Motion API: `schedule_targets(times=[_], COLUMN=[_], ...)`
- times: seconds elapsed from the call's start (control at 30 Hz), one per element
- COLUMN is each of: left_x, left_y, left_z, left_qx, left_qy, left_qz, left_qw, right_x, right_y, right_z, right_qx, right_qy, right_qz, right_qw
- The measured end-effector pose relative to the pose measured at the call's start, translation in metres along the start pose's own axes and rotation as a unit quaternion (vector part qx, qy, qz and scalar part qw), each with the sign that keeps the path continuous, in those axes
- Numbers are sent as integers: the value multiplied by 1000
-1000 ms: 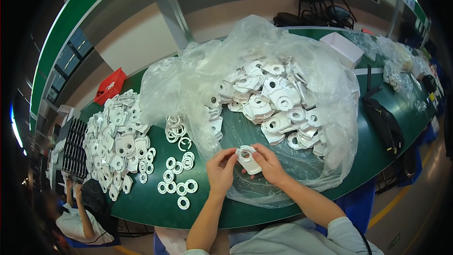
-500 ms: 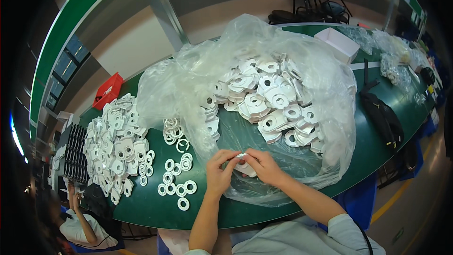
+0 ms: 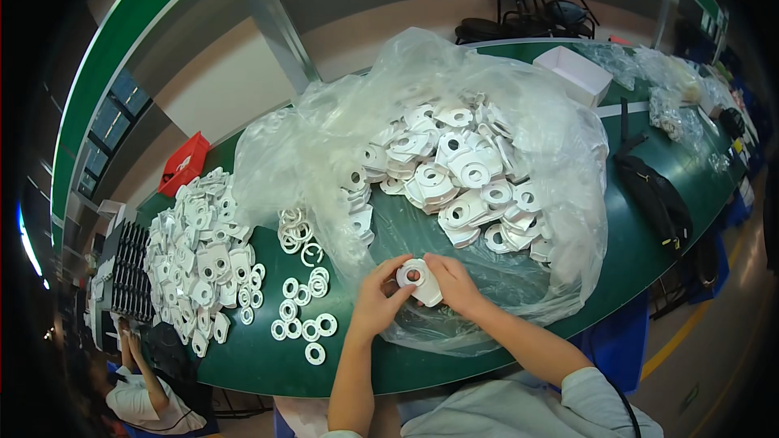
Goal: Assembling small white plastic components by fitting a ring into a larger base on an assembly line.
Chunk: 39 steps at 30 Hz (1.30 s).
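Note:
Between my two hands is a white flat plastic part with a round hole at one end and a tapering body. My left hand grips its ringed end, with fingers at the top and thumb at the lower side. Along the opposite edge, my right hand holds the same part. Just beyond them, an opened clear plastic bag spreads over the table with a heap of similar white parts on it. Left of my hands lie several loose white rings.
Another pile of white parts covers the left of the green table. Behind it are a red bin and stacked black trays. A white box and a black bag lie to the right. Another person sits lower left.
The white part has been turned from nearly edge-on, so its broad face and hole now show. Both hands keep hold of it in about the same place.

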State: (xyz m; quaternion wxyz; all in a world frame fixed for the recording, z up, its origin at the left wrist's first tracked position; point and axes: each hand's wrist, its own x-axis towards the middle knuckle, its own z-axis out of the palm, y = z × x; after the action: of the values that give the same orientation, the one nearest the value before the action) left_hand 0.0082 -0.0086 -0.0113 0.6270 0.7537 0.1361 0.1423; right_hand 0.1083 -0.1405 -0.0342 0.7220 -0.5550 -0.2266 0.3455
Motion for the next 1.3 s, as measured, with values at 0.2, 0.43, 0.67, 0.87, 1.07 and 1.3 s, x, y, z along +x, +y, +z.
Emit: schedule_targets(times=[0.2,0.43,0.67,0.87,1.07,1.3], left_x=[2,6,-1,-45,-66,-46], left_y=[8,-19,-15,10,-38,16], left_z=[-4,14,8,-56,-274,-427], left_qx=[-93,-160,-179,-134,75,330], left_qy=[-29,-16,27,280,569,547], left_qz=[-84,-20,-7,7,-72,67], left_qw=[992,987,983,951,816,766], right_x=[2,8,1,2,3,5], right_y=[0,1,6,-1,6,4], right_z=[-11,-16,1,-7,-9,1], right_qx=[-12,-16,-18,69,48,22], right_qy=[-72,-77,-20,-116,-119,-167], right_qz=[61,1,1,17,35,27], right_qw=[995,997,1000,991,991,985])
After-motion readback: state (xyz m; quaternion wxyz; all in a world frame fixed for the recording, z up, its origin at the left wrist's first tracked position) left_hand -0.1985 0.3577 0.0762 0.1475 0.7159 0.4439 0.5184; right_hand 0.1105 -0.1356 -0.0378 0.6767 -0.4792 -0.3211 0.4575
